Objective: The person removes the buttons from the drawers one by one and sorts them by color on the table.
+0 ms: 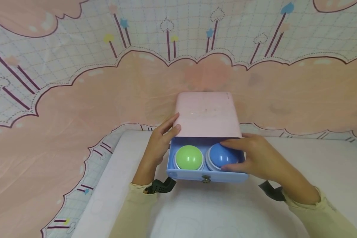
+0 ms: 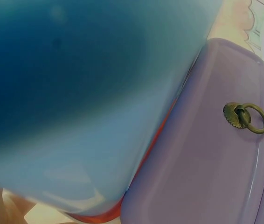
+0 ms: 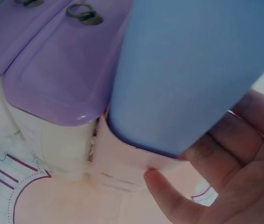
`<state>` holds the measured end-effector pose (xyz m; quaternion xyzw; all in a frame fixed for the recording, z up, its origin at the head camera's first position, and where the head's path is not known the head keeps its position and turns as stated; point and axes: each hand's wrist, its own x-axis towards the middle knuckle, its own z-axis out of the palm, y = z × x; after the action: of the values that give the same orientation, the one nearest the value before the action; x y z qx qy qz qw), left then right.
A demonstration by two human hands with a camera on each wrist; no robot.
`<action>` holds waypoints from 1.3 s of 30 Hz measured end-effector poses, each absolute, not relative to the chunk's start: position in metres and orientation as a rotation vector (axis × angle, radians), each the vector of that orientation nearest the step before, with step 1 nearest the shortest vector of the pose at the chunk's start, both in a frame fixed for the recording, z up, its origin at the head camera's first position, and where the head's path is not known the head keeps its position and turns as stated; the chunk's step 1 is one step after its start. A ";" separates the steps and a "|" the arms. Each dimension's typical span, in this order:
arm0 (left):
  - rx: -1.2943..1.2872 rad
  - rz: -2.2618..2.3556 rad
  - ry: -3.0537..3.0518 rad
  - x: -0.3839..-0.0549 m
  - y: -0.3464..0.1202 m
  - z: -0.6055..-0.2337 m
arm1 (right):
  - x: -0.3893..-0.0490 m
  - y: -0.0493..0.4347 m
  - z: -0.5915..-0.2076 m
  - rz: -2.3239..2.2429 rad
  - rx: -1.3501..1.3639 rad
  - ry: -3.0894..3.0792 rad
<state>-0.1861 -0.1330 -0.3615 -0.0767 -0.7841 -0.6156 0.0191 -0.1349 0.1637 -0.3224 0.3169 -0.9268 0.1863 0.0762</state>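
A small pink-topped drawer cabinet [image 1: 206,114] stands in the middle, its blue drawer [image 1: 186,175] pulled out. Inside sit two round, white-rimmed domed pieces like push buttons: a green one [image 1: 189,158] on the left and a blue one [image 1: 221,155] on the right. My left hand [image 1: 160,140] rests against the cabinet's left side, its fingers extended. Over the drawer's right wall reaches my right hand [image 1: 260,158], thumb and a finger on opposite edges of the blue domed piece. In the right wrist view, another finger [image 3: 167,193] lies by the pink casing.
Below the blue drawer are purple drawer fronts [image 2: 199,135] with a brass ring pull [image 2: 253,119]. The cabinet stands on a white table [image 1: 214,211]. Behind hangs a peach and white patterned cloth [image 1: 154,82]. Dark straps [image 1: 162,186] circle both wrists.
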 end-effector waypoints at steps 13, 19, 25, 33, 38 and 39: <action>-0.247 -1.916 -2.433 -0.187 -0.133 -0.361 | -0.116 0.173 -0.304 0.744 0.773 -2.737; -0.224 -1.909 -2.437 -0.187 -0.133 -0.361 | -0.108 0.178 -0.299 0.722 0.747 -2.638; -0.236 -1.932 -2.430 -0.187 -0.133 -0.361 | -0.104 0.189 -0.297 0.716 0.706 -2.554; -0.237 -1.899 -2.438 -0.188 -0.133 -0.362 | -0.101 0.202 -0.299 0.699 0.606 -2.514; -0.227 -1.885 -2.452 -0.188 -0.133 -0.364 | -0.100 0.212 -0.302 0.684 0.569 -2.496; -0.230 -1.887 -2.452 -0.188 -0.133 -0.364 | -0.100 0.214 -0.303 0.685 0.560 -2.492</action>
<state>-0.1883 -0.1332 -0.3645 -0.0743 -0.7901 -0.6081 0.0195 -0.1000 0.2142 -0.3034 0.2053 -0.9134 0.2512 0.2461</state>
